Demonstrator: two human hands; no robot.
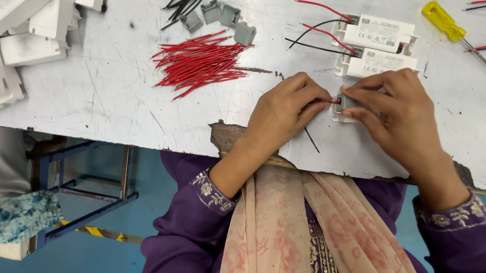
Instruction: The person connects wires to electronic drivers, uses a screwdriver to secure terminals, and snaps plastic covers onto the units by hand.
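Centrally, left hand [283,107] pinches red wire [331,100], right hand [399,112] clasps white box [344,107]; scratched white table [106,95], blue floor [157,188].

Scratched, matt white-painted worktop [131,106] with chipped wooden front edge; smooth matt white plastic rectangular driver housings [379,33]; glossy red plastic-sheathed wire lengths [199,61]; translucent glossy yellow plastic-handled screwdriver [444,20] with metal shaft.

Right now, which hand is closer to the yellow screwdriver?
The right hand. It sits just below and left of the screwdriver, holding a small white box. The left hand is farther left, pinching a red wire at that box.
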